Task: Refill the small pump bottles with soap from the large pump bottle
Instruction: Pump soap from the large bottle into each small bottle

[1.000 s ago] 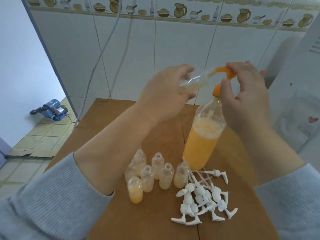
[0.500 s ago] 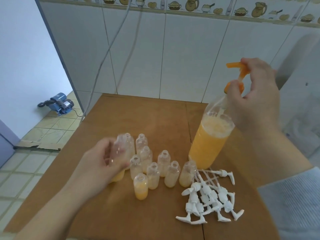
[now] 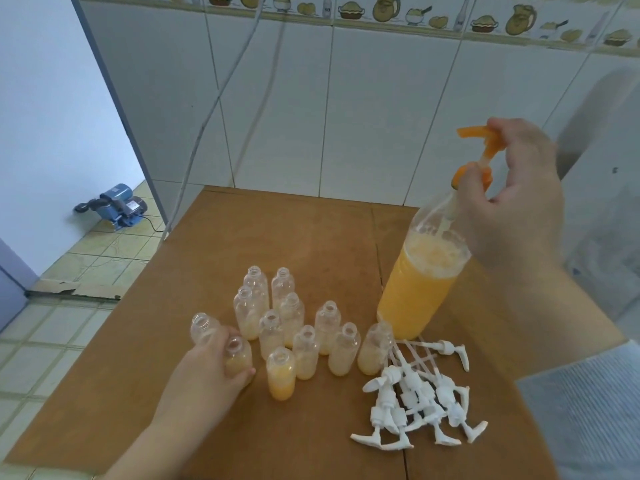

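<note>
Left hand curled round a small bottle on the worktop beside the open cluster, right hand pinching the orange pump atop the big bottle, no label legible, left fingertips hidden behind the small bottle.

Grey ribbed sleeve (right arm)

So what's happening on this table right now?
A person is refilling small bottles with orange soap. The right hand holds the orange pump of the large bottle, which is partly full and stands on the wooden table. The left hand grips one small bottle at the left edge of the uncapped cluster. A pile of white pump tops lies beside them.
</note>
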Motion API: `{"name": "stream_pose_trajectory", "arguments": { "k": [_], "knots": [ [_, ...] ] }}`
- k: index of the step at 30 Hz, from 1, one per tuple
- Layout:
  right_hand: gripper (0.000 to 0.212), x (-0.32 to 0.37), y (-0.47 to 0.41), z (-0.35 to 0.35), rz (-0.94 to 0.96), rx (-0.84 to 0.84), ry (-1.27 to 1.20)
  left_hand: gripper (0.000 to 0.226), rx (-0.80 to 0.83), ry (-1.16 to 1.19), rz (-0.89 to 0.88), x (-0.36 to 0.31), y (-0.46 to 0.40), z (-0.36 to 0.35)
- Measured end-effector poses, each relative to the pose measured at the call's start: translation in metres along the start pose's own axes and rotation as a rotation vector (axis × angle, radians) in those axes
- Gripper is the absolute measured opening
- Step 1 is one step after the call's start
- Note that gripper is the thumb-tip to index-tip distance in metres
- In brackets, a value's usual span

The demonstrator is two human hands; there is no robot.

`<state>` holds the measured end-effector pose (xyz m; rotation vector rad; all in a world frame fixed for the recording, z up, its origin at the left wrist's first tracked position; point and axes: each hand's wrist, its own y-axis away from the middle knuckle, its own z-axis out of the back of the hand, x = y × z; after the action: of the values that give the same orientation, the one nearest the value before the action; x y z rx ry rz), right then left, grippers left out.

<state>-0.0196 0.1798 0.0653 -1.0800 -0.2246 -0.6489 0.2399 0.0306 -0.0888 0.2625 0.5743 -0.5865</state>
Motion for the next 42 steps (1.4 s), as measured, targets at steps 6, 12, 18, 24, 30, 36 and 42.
{"name": "stream_pose_trajectory", "arguments": {
  "k": [6,12,18,24,30,36,42],
  "knots": [
    [0.043,0.0,0.0,-0.001,0.004,-0.009,-0.018,0.041,-0.024,0.002,-0.033,-0.007,0.002,0.004],
    [0.043,-0.002,-0.002,-0.002,0.006,-0.005,-0.015,0.034,-0.121,-0.048,-0.154,-0.02,0.002,0.018],
    [0.043,-0.003,-0.002,-0.002,-0.007,0.001,-0.001,0.041,-0.269,-0.236,-0.458,-0.056,0.004,-0.002],
    [0.044,-0.004,-0.003,-0.002,-0.001,0.004,0.01,0.043,-0.092,-0.538,-0.392,-0.083,-0.005,-0.031],
    [0.043,-0.007,-0.005,-0.003,0.023,0.006,0.031,0.03,0.038,-0.804,-0.343,-0.079,-0.012,-0.044],
    [0.043,-0.008,-0.005,-0.005,0.026,0.001,0.049,0.029,-0.086,-0.561,-0.348,-0.088,-0.001,-0.026],
    [0.043,-0.011,-0.007,-0.004,0.072,-0.013,0.112,0.031,-0.243,0.062,-0.301,-0.108,0.011,0.029]
  ]
}}
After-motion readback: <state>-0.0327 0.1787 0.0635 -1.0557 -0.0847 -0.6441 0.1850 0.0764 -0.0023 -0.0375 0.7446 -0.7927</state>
